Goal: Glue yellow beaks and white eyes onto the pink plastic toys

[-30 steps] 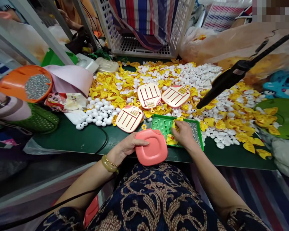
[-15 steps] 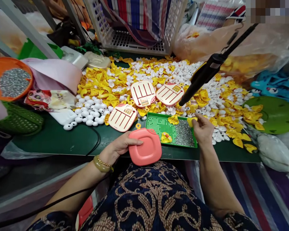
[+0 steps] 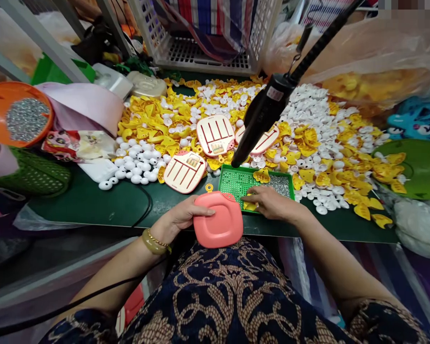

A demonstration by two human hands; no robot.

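Note:
My left hand (image 3: 186,214) grips the left edge of a coral-pink rounded square plastic piece (image 3: 219,220), its thumb lying on top. Over the green perforated tray (image 3: 232,184), my right hand (image 3: 263,200) has its fingertips on a yellow piece (image 3: 250,204) that they partly cover. Another yellow piece (image 3: 261,176) lies at the tray's back, beside small silver screws (image 3: 281,185). Cream slotted panels (image 3: 185,173) rest behind the tray, one partly hidden by a black hanging screwdriver (image 3: 260,119). A small yellow ring (image 3: 209,188) sits left of the tray.
Heaps of yellow parts (image 3: 143,124) and white parts (image 3: 308,112) spread across the green table (image 3: 103,210). An orange bowl (image 3: 43,98) of screws stands at left, a white crate (image 3: 200,64) behind. Black cable (image 3: 146,203) crosses the table's front left. A green disc (image 3: 415,167) lies right.
My right hand has moved left from the tray's right edge to the yellow piece in it. The hanging screwdriver has swung left. My left hand still holds the pink piece.

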